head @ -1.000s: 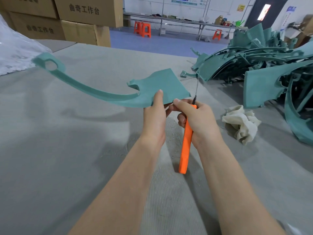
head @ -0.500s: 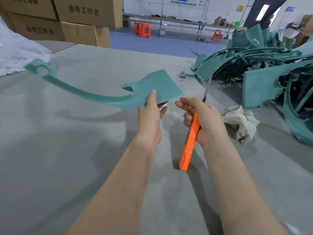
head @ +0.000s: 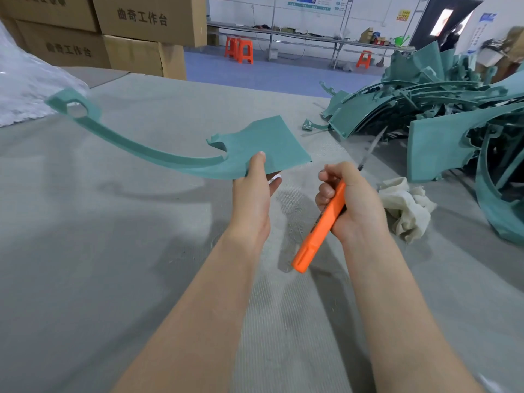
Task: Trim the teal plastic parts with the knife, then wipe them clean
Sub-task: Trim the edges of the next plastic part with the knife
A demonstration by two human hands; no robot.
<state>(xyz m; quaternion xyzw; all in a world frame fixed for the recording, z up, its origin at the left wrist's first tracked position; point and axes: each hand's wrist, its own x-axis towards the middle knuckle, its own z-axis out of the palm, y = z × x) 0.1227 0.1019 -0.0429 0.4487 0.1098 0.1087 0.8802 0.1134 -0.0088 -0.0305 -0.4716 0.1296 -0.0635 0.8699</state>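
A long curved teal plastic part (head: pixel 263 146) with a ring at its far left end is held above the grey table (head: pixel 85 251). My left hand (head: pixel 253 194) pinches its wide flat end, thumb on top. My right hand (head: pixel 350 202) grips an orange utility knife (head: pixel 320 228), whose blade points up and right, away from the part. A gap separates the blade from the part's edge. A crumpled white cloth (head: pixel 405 205) lies on the table just right of my right hand.
A big pile of teal plastic parts (head: pixel 453 117) fills the right side of the table. Cardboard boxes (head: pixel 113 38) stand at the back left, with white plastic wrap (head: pixel 25 86) at the left edge. Orange stools and a long bench stand beyond.
My right hand has drawn the knife away from the part's edge to the right and tilted the blade. My left hand has shifted the part slightly left.
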